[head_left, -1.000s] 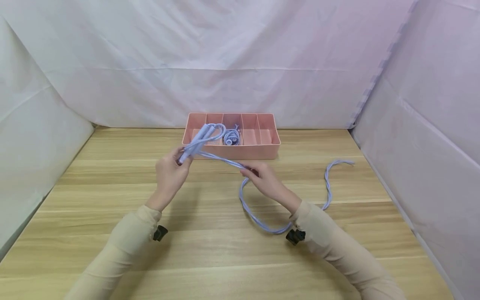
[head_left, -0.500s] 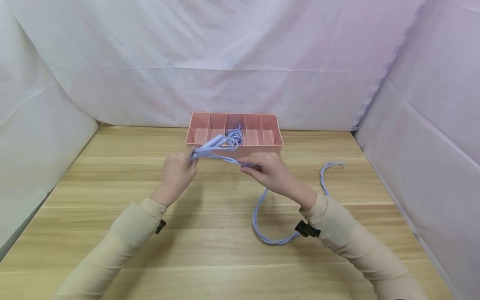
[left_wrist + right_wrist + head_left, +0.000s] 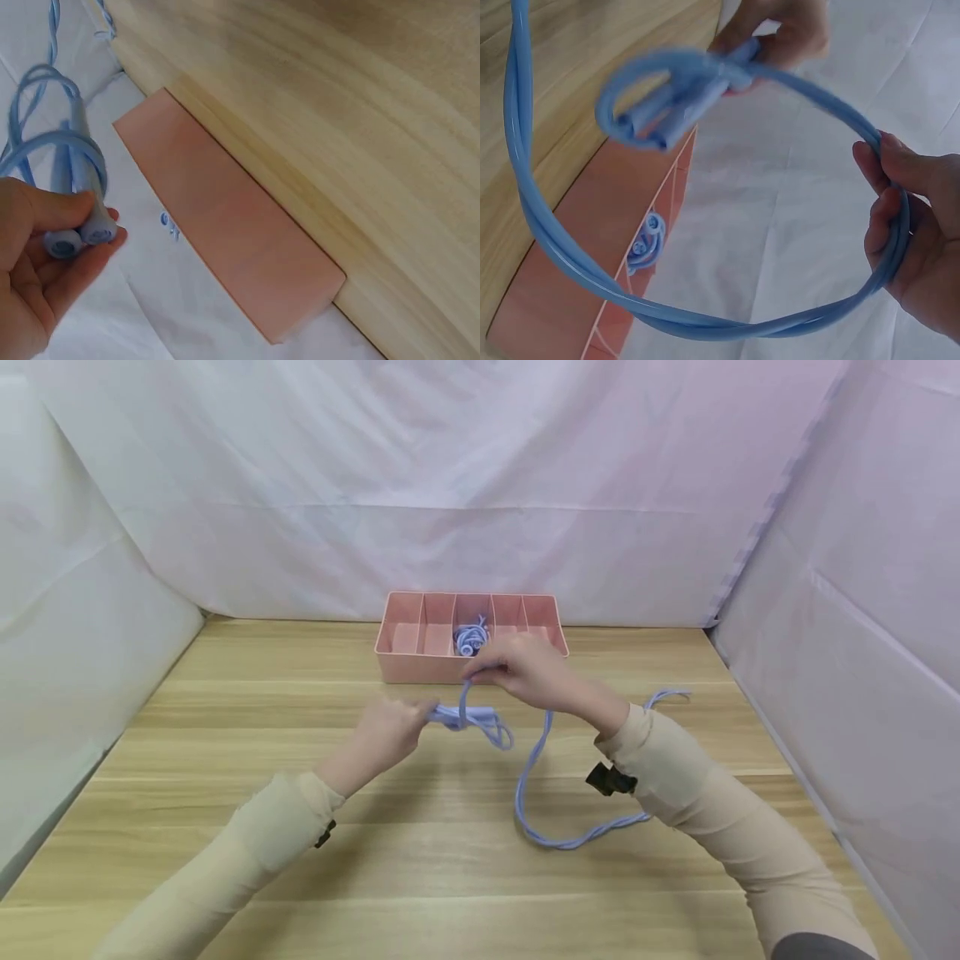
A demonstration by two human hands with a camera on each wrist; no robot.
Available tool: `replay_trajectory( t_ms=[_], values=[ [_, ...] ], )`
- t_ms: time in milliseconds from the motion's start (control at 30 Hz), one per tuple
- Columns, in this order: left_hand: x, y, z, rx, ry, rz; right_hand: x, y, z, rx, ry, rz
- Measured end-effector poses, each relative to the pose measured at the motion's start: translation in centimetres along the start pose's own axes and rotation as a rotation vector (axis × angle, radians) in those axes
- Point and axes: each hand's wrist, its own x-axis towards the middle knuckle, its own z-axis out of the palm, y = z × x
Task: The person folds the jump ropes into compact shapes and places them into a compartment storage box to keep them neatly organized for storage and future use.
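In the head view my left hand (image 3: 378, 739) holds the two light blue handles (image 3: 480, 713) of a jump rope side by side, pointing right. Thumb and fingers pinch their round ends in the left wrist view, where a loop of cord (image 3: 56, 139) crosses the handles (image 3: 82, 161). Up and to the right, my right hand (image 3: 536, 675) grips the doubled cord in curled fingers. From there the twisted cord (image 3: 697, 324) hangs in a wide curve in the right wrist view. Its far part (image 3: 558, 843) lies on the table at the right.
A pink tray (image 3: 420, 669) with several compartments stands at the back of the table (image 3: 247, 727). Its middle compartment holds another coiled light blue jump rope (image 3: 471, 637). White cloth walls (image 3: 450, 552) enclose the back and both sides.
The handles have come down and turned from slanting up to level as my left hand moved right and nearer. My right hand has risen above them, carrying the cord up across the handles.
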Motion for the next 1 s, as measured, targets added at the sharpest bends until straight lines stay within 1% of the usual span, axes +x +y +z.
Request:
replay_trajectory(
  t_ms=[100,233,400,467,600,767,867,1000],
  values=[
    [-0.5,0.3,0.1,-0.042,0.02,0.107,0.0,0.8,0.1,0.049,-0.026,0.017],
    [-0.9,0.5,0.1,-0.089,0.067,0.206,0.0,1.7,0.5,0.155,-0.05,0.027],
    [-1.0,0.9,0.0,-0.129,0.151,0.287,-0.1,3.0,1.4,0.332,-0.069,0.06],
    [-1.0,1.1,-0.1,-0.153,0.17,0.303,-0.1,3.5,2.0,0.425,-0.074,0.082],
    [-1.1,1.3,-0.1,-0.179,0.208,0.321,-0.3,4.2,3.3,0.579,-0.064,0.161],
    [-1.0,1.6,-0.1,-0.181,0.261,0.31,-0.7,4.8,5.5,0.743,-0.032,0.317],
    [-0.9,1.8,-0.2,-0.187,0.304,0.289,-0.9,4.8,6.5,0.802,0.006,0.386],
    [-0.8,1.7,-0.1,-0.191,0.383,0.24,-1.1,4.8,7.3,0.825,0.082,0.436]
  ],
)
